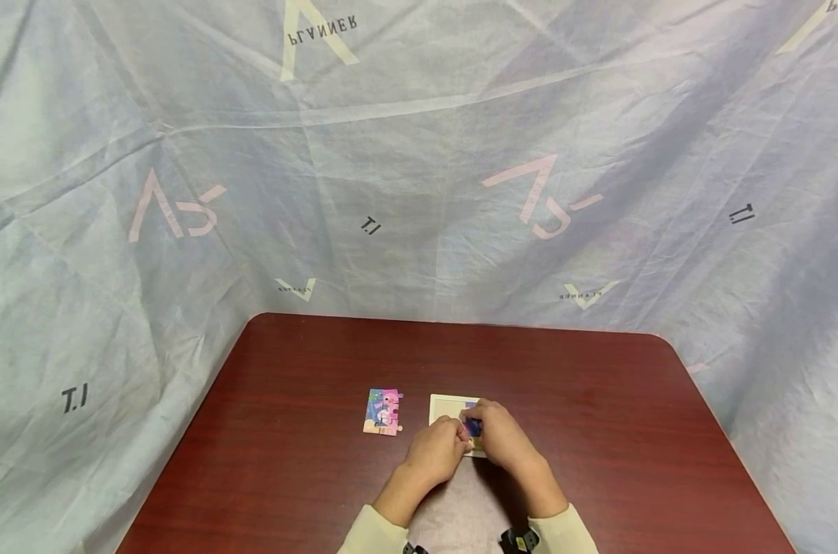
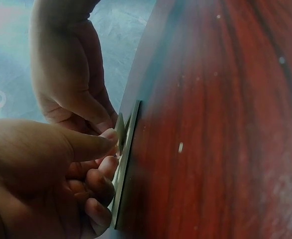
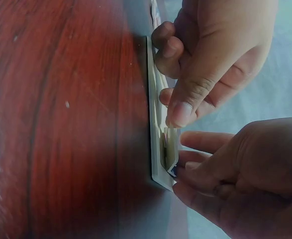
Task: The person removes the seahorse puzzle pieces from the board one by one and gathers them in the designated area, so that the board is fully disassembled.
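A shallow, pale-rimmed puzzle tray lies on the table under both hands. My left hand and right hand meet over its right part. Between them is a dark blue and pink puzzle piece, raised at a slant over the tray in the wrist views. The left thumb and fingers pinch one end of this piece, while the right thumb and fingertips grip its other end. Much of its picture and of the tray's inside is hidden by the hands.
Left of the tray, several joined puzzle pieces with a pink and blue picture lie flat on the dark red wooden table. A pale printed cloth hangs behind the table and at its sides.
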Tool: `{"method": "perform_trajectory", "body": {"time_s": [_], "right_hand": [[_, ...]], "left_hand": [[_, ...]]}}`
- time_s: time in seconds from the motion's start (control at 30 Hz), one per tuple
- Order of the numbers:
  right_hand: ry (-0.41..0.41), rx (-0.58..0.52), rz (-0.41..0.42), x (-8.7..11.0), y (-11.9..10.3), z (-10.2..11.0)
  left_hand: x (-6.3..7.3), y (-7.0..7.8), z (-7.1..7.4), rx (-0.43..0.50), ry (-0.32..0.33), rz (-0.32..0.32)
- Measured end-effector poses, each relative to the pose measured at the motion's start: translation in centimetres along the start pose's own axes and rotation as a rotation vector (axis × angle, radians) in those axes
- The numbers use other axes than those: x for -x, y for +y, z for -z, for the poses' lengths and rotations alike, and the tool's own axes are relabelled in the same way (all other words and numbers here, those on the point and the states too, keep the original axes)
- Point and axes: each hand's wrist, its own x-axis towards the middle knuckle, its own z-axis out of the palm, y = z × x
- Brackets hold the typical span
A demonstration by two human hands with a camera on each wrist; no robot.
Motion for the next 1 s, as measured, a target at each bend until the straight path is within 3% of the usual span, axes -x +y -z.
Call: {"method": "perform_trajectory", "body": {"time_s": [0.33,1.0], "right_hand": [[0.053,0.009,-0.085,-0.2,0.0,-1.0],[0.115,0.019,-0.09,-0.6,-0.1,-1.2]], "left_hand": [[0.3,-0.1,0.1,0.008,-0.008,0.001],[0.1,-0.2,0.0,-0.021,0.02,-0.034]]}}
